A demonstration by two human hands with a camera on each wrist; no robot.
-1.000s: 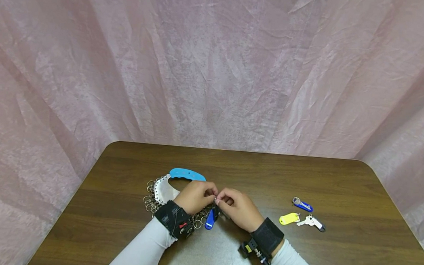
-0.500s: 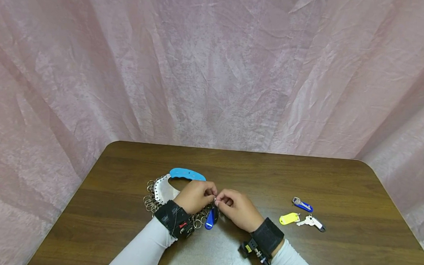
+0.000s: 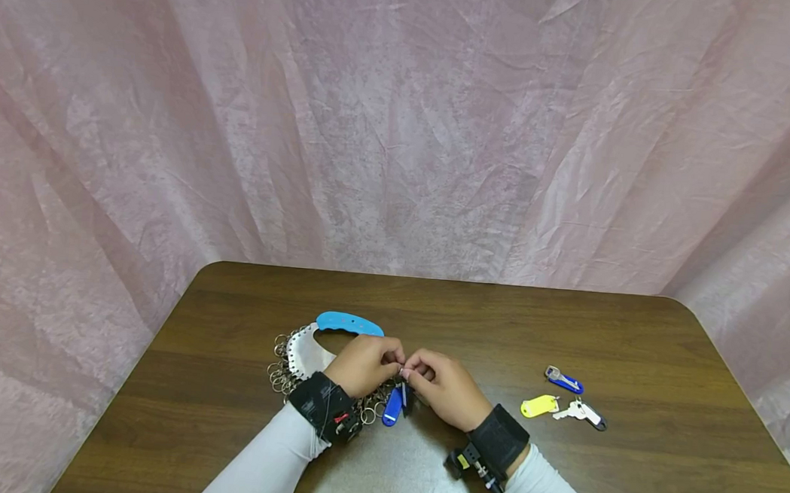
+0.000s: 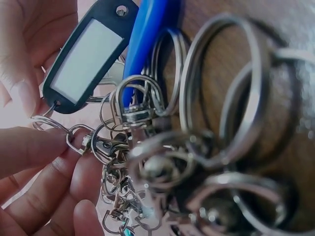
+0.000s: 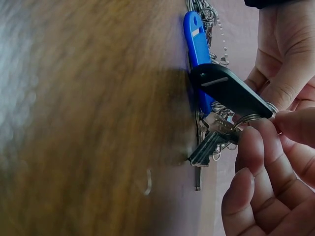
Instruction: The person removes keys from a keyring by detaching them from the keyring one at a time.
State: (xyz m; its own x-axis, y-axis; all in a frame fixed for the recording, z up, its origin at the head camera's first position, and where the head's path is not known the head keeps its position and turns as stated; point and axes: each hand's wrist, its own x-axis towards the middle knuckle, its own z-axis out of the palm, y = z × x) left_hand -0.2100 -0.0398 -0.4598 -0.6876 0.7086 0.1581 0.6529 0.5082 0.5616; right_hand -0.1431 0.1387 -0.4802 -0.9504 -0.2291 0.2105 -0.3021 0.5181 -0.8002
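Both hands meet at the right end of a key holder, a white curved plate (image 3: 307, 356) with a blue handle (image 3: 349, 324) and many metal rings. My left hand (image 3: 360, 366) pinches a small split ring (image 4: 49, 122), which links to a swivel clasp (image 4: 86, 142) on the holder. My right hand (image 3: 449, 389) pinches the same ring from the other side with thumb and forefinger. From it hang a black key tag (image 5: 234, 91) with a white label and a key (image 5: 206, 148). A blue key tag (image 3: 393, 407) lies just below the fingertips, among the rings.
On the right of the wooden table (image 3: 659, 474) lie a blue key tag with a key (image 3: 565, 380), a yellow key tag (image 3: 538, 406) and a black-and-white key tag (image 3: 592, 418) beside loose keys (image 3: 570, 412). A pink curtain (image 3: 402, 126) hangs behind.
Both hands stay almost in place, fingertips together at the ring. The black tag and key beneath them have turned slightly, and the blue tag beside them has shifted a little.
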